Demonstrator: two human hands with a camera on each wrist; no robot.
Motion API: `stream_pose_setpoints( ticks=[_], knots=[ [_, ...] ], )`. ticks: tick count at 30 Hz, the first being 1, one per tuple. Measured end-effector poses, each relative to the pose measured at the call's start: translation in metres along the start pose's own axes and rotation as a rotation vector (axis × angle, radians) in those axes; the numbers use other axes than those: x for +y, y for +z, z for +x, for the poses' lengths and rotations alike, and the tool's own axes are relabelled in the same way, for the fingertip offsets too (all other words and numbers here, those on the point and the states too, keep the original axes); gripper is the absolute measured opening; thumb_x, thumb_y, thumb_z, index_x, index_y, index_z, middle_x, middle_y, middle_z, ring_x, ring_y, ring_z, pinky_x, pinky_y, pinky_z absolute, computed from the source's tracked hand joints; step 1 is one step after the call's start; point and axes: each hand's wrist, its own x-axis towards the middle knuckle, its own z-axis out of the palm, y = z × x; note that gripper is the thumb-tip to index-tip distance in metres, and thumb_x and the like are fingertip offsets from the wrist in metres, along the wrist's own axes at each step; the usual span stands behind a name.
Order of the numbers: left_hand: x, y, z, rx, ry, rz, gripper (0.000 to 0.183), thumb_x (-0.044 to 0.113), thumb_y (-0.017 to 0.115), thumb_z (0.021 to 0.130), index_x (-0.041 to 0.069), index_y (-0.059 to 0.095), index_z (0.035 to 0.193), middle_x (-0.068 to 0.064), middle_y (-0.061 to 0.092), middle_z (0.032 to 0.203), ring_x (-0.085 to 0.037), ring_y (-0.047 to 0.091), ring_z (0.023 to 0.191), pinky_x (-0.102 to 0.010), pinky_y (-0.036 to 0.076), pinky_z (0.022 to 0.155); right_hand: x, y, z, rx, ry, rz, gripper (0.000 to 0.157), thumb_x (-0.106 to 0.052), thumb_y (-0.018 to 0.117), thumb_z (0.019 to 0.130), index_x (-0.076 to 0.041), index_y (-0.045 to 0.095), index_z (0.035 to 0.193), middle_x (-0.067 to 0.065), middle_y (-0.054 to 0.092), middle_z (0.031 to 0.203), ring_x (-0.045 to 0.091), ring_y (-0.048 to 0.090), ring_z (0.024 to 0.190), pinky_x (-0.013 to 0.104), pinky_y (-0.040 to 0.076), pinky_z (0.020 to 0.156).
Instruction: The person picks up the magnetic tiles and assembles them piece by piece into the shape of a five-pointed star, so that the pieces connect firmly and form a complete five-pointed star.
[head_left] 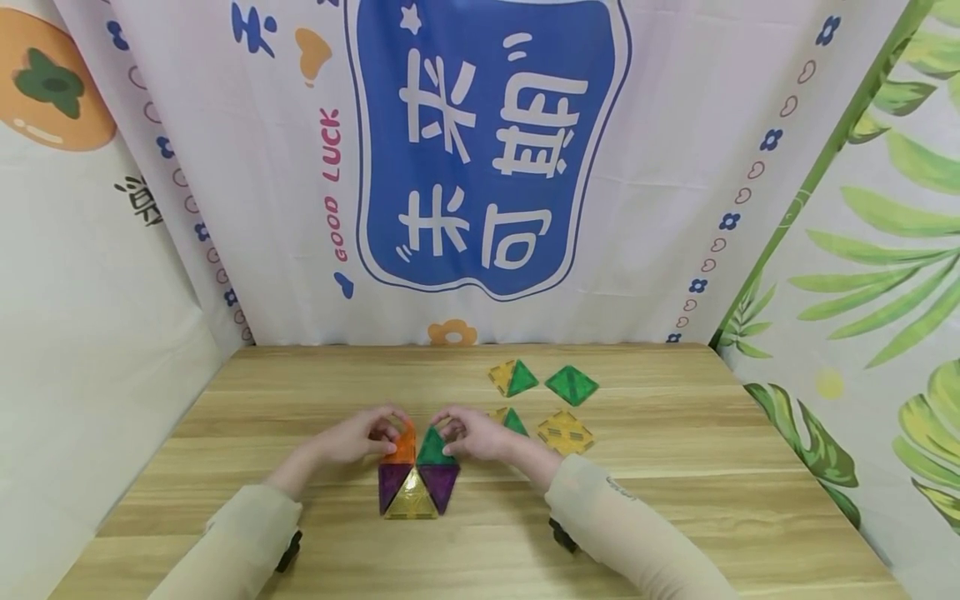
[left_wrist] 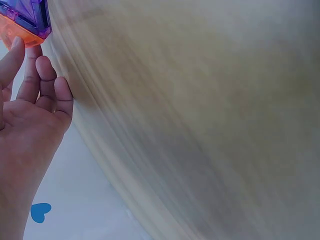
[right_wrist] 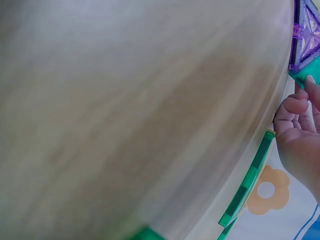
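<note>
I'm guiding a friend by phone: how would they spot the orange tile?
On the wooden table, find the nearest tile cluster. At its far-left corner, the left hand pinches the orange tile, beyond a purple triangle. It is the cluster's only orange piece; its neighbours are purple and green.

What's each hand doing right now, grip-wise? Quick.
Left hand: closed, holding the orange tile between thumb and fingers.
Right hand: closed, holding a green triangular tile between thumb and fingers.
</note>
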Motion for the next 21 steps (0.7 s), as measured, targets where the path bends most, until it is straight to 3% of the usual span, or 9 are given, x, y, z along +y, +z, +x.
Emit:
stream_pose_setpoints(
  ticks=[6, 12, 21],
  knots=[
    [-0.0005, 0.0011, 0.0030, -0.027, -0.002, 0.015, 0.034, 0.001, 0.057, 0.092, 0.007, 0.052, 0.125, -0.011, 0.064, 0.104, -0.021, 0.059, 0.097, -0.025, 0.050, 0.078, -0.0027, 0.0019, 0.0000, -0.001, 0.004, -0.008, 0.043, 0.001, 0.065, 0.086, -0.013, 0.054, 0.125, 0.007, 0.063, 0.110, 0.013, 0.059, 0.085, 0.026, 0.049, 0.065],
    [0.0021, 0.0014, 0.0061, -0.056, -0.013, 0.054, 0.032, 0.004, 0.055, 0.094, 0.007, 0.054, 0.126, -0.010, 0.064, 0.107, -0.022, 0.059, 0.101, -0.028, 0.050, 0.081, -0.0016, 0.0035, 0.0012, 0.006, 0.001, -0.046, 0.040, -0.002, 0.065, 0.087, -0.015, 0.056, 0.123, 0.005, 0.066, 0.110, 0.012, 0.060, 0.093, 0.024, 0.050, 0.075],
    [0.0023, 0.0021, 0.0041, -0.040, -0.003, 0.086, 0.033, 0.009, 0.056, 0.094, 0.003, 0.055, 0.127, -0.010, 0.064, 0.112, -0.025, 0.060, 0.104, -0.033, 0.050, 0.087, 0.0005, 0.0004, -0.0012, -0.022, -0.034, -0.063, 0.040, -0.002, 0.062, 0.089, -0.011, 0.055, 0.127, 0.005, 0.063, 0.117, 0.017, 0.058, 0.108, 0.024, 0.049, 0.085]
  ],
)
